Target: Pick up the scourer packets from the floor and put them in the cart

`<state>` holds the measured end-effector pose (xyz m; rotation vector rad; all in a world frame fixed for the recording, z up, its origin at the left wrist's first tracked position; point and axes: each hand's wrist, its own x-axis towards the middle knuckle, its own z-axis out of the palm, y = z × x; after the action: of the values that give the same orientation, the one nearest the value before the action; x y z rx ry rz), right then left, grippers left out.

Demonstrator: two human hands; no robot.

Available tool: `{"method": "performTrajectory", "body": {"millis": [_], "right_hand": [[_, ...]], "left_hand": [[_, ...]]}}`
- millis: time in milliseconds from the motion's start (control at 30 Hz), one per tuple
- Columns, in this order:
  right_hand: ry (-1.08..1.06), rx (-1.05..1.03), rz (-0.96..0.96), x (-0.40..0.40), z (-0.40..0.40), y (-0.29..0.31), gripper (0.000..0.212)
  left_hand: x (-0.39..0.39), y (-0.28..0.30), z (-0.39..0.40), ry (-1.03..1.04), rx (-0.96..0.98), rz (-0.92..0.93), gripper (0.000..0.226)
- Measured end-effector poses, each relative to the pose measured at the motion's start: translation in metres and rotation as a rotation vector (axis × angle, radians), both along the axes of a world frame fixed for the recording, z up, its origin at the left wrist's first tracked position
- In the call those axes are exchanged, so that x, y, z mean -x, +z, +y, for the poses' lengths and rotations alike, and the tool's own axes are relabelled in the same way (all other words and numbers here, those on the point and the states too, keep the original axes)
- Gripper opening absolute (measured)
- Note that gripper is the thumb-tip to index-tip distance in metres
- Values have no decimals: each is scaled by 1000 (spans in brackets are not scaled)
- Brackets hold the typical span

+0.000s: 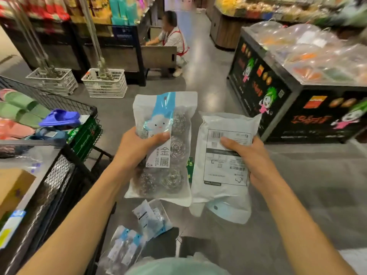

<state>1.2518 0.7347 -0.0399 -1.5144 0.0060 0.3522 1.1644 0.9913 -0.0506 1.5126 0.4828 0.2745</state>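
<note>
My left hand grips a scourer packet with its front showing: steel wool balls, a blue band and a white label. A second packet is held by my right hand, back side up, with a barcode and printed text. Both packets are raised in front of me over the grey floor. Below them, more scourer packets lie on the floor near my feet. The black wire cart stands to my left, holding a cardboard box and wrapped goods.
A second black wire bin at the left holds slippers. Two white baskets stand by the shelves ahead. A person crouches at a shelf farther down the aisle. A black display stand with bagged goods is on the right.
</note>
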Motion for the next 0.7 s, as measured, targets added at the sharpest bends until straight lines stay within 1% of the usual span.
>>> {"method": "performTrajectory", "body": {"millis": [67, 167, 233, 300, 400, 467, 633, 700], "right_hand": [[-98, -12, -3, 22, -17, 9, 45], [-242, -10, -10, 58, -44, 20, 55], [-373, -11, -31, 85, -66, 25, 53], [-504, -5, -44, 117, -91, 29, 54], [-675, 24, -66, 173, -134, 32, 65], [-800, 31, -78, 214, -165, 34, 59], [-1152, 67, -119, 314, -245, 42, 30], [-1274, 73, -119, 355, -279, 41, 29]], "left_hand": [[-3, 10, -11, -98, 11, -10, 31], [-6, 27, -29, -258, -14, -21, 33], [-9, 38, -47, -382, -32, -27, 33], [-11, 45, -73, -521, -39, -33, 32], [-13, 48, -131, -717, -53, -27, 28], [-7, 50, -180, -841, -46, -32, 31], [32, 55, -316, -1144, 53, -16, 34], [55, 55, -370, -1253, 53, -22, 37]]}}
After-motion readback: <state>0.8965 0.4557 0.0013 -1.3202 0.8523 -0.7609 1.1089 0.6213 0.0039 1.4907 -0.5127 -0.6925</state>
